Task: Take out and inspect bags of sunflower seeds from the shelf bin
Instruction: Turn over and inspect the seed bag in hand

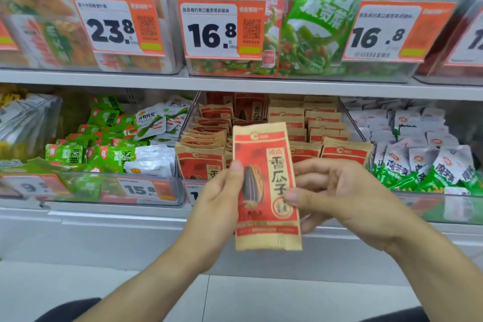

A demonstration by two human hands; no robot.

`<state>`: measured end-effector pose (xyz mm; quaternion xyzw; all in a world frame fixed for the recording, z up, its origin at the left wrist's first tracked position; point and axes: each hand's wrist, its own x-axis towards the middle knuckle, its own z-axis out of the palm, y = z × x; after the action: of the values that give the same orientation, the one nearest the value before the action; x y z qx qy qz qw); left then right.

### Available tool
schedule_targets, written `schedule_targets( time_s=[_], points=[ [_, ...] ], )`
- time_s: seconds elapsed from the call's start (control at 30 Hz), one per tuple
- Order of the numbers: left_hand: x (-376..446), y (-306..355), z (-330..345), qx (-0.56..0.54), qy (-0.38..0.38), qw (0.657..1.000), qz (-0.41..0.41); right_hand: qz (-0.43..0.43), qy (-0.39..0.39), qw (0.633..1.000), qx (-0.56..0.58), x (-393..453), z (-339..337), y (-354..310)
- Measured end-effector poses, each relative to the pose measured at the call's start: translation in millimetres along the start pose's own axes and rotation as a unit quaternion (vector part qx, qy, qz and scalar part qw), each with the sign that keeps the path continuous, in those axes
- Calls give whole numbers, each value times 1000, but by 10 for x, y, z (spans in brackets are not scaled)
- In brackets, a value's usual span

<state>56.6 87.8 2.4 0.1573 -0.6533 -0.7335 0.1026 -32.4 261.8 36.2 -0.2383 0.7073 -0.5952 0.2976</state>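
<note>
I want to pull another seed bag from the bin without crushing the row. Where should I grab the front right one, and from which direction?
Probably pinch the crimped top edge of the front right seed bag, coming from above and in front. The bags stand upright, packed face to face in the clear bin, so only the top seams stick up free; the sides are hemmed in by neighbours.

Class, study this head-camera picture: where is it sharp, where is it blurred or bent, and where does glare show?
Head view: the held sunflower seed bag and both hands, left hand and right hand, are fairly sharp; the far-left packets and top corners smear; the shelf edge bows from wide-angle distortion; soft glare whitens the clear bin front; lighting is even, with few shadows.
</note>
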Motion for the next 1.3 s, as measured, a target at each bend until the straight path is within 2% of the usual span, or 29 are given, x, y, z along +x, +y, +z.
schedule_targets(
  time_s=[0.1,0.23,0.4,0.53,0.6,0.7,0.77,0.93,1.07,1.3],
  points=[
    [-23,35,-47,38,-17,999,8,-7,25,1000,1,17,-17,-1],
    [-57,55,-71,56,-4,998,41,16,-54,998,-25,-18,29,-16],
    [-51,45,-93,62,23,996,53,-3,-48,997,-54,-8,33,26],
    [-35,26,-127,63,59,995,49,13,-85,991,-101,-19,54,46],
    [-22,23,-155,69,61,994,55,3,-50,994,-95,-19,95,52],
    [-53,29,-133,66,40,994,82,-56,64,993,-83,-12,134,52],
    [-103,31,-94,53,6,994,97,-86,96,988,-82,1,168,80],
    [-160,-2,-60,105,-73,981,148,-103,40,990,-84,-5,319,174],
    [-178,-27,-58,113,-73,975,178,-111,42,992,-45,9,409,196],
    [-155,-39,-88,120,-75,973,182,-105,19,994,4,-26,519,133]
  ],
)
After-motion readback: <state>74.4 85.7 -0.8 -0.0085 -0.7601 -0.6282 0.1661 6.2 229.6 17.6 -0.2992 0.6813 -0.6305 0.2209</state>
